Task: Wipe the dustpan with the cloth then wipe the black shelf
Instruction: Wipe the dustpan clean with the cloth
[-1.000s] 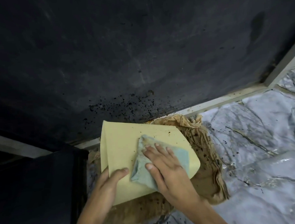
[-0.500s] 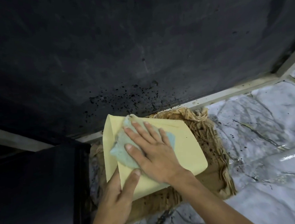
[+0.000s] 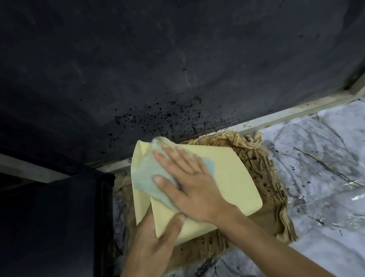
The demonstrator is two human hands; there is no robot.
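Dustpan [image 3: 227, 178] lies under the right hand's [image 3: 192, 184] flat, spread grip pressing the cloth [image 3: 145, 179].

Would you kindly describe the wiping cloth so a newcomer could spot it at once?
Below the black shelf lies a pale yellow dustpan. The cloth is the pale blue-green one pressed on it under the right hand, unlike the stained brown rag beneath.

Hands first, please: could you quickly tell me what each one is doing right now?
Left hand: closed on the dustpan, near edge.
Right hand: open, flat, pressing the cloth onto the dustpan.
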